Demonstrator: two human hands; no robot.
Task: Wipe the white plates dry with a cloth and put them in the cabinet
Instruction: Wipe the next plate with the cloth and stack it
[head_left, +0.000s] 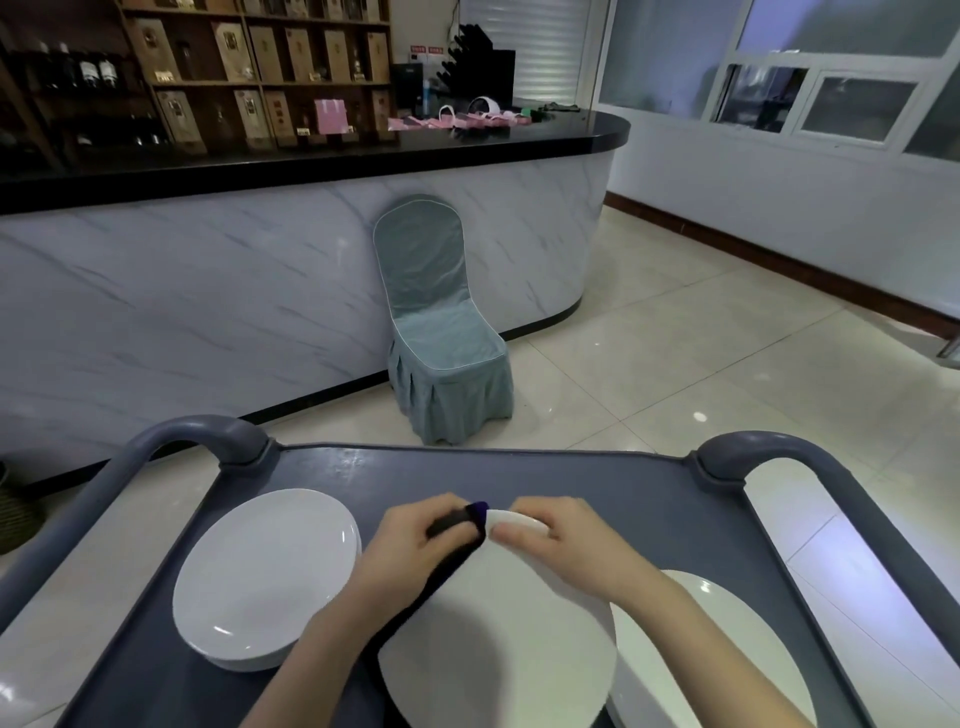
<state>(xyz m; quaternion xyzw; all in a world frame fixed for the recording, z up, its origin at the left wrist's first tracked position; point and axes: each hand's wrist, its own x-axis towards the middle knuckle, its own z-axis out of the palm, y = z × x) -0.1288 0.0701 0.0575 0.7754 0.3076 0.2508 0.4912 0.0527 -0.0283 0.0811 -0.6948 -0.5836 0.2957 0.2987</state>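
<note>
Plate (498, 623) tilted above cart (649, 519), right of stack (265, 577). Left hand (410, 551) pinches cloth (462, 525) over far rim; right hand (561, 535) grips rim alongside. Likely stiff, glazed, slippery, breakable: hold by rim.

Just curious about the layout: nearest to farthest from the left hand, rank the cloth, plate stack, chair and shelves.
1. Cloth, gripped in the left hand.
2. Plate stack, left on the cart.
3. Chair, on the floor beyond the cart.
4. Shelves, behind the counter.
</note>
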